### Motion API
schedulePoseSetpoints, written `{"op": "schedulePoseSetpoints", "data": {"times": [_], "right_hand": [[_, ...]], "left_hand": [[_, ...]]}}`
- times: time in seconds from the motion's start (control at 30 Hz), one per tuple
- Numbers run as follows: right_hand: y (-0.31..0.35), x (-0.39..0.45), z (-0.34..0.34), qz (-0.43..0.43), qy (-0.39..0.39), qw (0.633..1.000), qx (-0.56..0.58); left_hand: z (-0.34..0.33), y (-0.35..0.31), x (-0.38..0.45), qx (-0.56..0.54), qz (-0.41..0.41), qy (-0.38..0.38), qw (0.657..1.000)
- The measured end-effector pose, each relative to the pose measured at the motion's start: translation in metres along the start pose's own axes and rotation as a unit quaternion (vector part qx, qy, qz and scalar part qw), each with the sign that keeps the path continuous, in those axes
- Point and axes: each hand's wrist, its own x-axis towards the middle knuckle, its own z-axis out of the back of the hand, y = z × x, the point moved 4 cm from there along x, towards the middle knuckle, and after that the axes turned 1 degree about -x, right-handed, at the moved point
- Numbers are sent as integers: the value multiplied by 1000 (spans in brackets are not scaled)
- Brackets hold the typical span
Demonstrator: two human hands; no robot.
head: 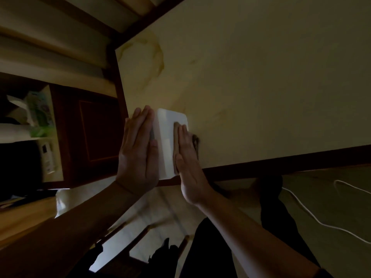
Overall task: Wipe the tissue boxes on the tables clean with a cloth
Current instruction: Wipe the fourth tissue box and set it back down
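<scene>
My right hand (187, 157) lies flat over the cloth (195, 142), so only a brown edge of it shows past my fingers and palm; I cannot tell its size or fold; my left hand (138, 151) covers the left side of the tissue box (165, 141), and the box's right side is hidden under cloth and hand; whether the box has an opening I cannot tell; the shelf (48, 109) at left is dim and blurred, its packets unreadable; the white cable (313, 218) runs off the right edge; the table (261, 77) is cut off at top and right.

White tissue box (167, 141), brown cloth (195, 142), cream marbled table (261, 87).
</scene>
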Motion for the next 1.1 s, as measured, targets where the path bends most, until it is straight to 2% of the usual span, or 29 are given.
{"op": "schedulePoseSetpoints", "data": {"times": [0.23,0.47,0.63,0.77,1.0,1.1], "right_hand": [[34,-11,-8,63,8,998,-16],[46,34,-3,156,18,987,-26],[22,64,9,85,-9,996,-33],[5,47,12,38,-9,999,-21],[10,-14,-4,34,14,999,-11],[29,-16,-6,79,20,997,-15]], "left_hand": [[-1,1,1,2,0,-4,1000],[0,2,1,-13,-2,-10,1000],[-1,5,0,-10,14,-10,1000],[-1,4,0,-9,14,-14,1000],[0,3,0,-22,5,-16,1000],[0,3,1,-27,0,-18,999]]}}
